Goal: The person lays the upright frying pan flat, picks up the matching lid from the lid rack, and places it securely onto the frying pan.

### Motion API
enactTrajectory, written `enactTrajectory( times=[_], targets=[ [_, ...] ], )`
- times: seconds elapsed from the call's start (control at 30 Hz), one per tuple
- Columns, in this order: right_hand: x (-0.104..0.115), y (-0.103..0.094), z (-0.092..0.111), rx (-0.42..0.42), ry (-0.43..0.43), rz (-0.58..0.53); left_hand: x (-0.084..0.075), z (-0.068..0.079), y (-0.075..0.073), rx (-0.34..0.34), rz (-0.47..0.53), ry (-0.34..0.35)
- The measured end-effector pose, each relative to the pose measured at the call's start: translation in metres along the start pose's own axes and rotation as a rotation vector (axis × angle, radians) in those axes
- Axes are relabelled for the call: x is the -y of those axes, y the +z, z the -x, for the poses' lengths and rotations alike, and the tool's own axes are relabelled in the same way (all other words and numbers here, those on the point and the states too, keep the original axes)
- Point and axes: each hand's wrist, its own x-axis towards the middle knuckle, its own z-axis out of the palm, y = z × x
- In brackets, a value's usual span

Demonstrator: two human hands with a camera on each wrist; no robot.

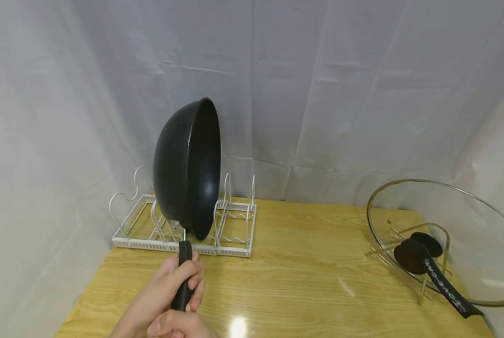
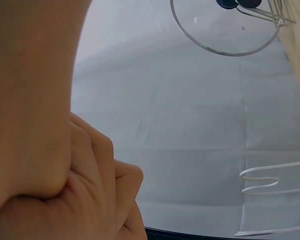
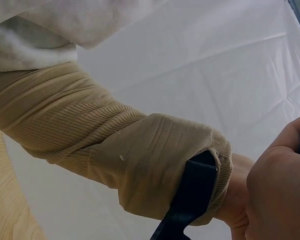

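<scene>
A black wok point(image 1: 176, 159) is on its side, its hollow facing right and its long black handle point(image 1: 185, 253) toward me. My left hand point(image 1: 167, 281) grips this handle, fingers curled round it. Just below, my right hand point(image 1: 186, 324) holds the handle's near end, partly cut off by the frame's bottom edge. Behind and beneath the wok stands a white wire rack point(image 1: 235, 251) with upright looped dividers. The wok's lower rim overlaps the dividers; whether it rests on them I cannot tell. Curled fingers point(image 2: 100, 185) show in the left wrist view, where the handle is hidden.
At the right, a large glass lid point(image 1: 484, 220) with a metal rim and a dark lettered handle point(image 1: 450, 288) leans on a gold wire stand point(image 1: 422, 291). The wooden table point(image 1: 302, 263) meets pale sheeting point(image 1: 319, 94) at the back and sides.
</scene>
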Motion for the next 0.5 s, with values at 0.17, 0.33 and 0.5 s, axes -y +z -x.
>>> enactTrajectory(
  times=[0.17, 0.33, 0.5],
  targets=[
    [-0.0007, 0.0014, 0.0035, 0.001, 0.020, 0.022, -0.0017, 0.0015, 0.0013, 0.005, -0.001, 0.012],
    [0.0015, 0.0045, 0.0059, -0.055, 0.044, 0.052, -0.0039, 0.0025, 0.0019, 0.016, -0.002, 0.028],
    [0.0031, 0.0081, 0.0109, -0.083, 0.032, 0.045, -0.0063, 0.0032, 0.0030, 0.022, 0.026, 0.041]
  ],
)
